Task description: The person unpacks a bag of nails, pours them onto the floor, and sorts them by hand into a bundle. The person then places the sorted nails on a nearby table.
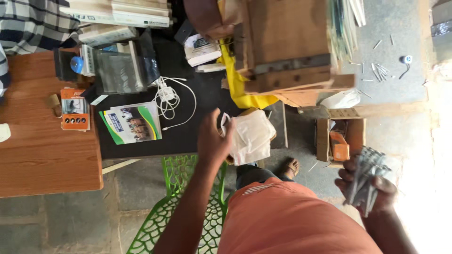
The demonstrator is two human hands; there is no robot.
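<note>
Left hand (213, 141) grips a clear plastic bag (252, 136) above a green chair (181, 202). Right hand (372, 186) clasps a bundle of nails (368, 176). Open box (340, 138) on the floor between them. White cable (172, 99) and leaflet (132, 122) lie on the black table (188, 136)

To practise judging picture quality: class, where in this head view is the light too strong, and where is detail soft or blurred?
Head view: glare burns out the floor at the right edge, beside the right hand holding grey nails; the left hand and its clear plastic bag look slightly motion-blurred; the wooden table is evenly lit.
</note>
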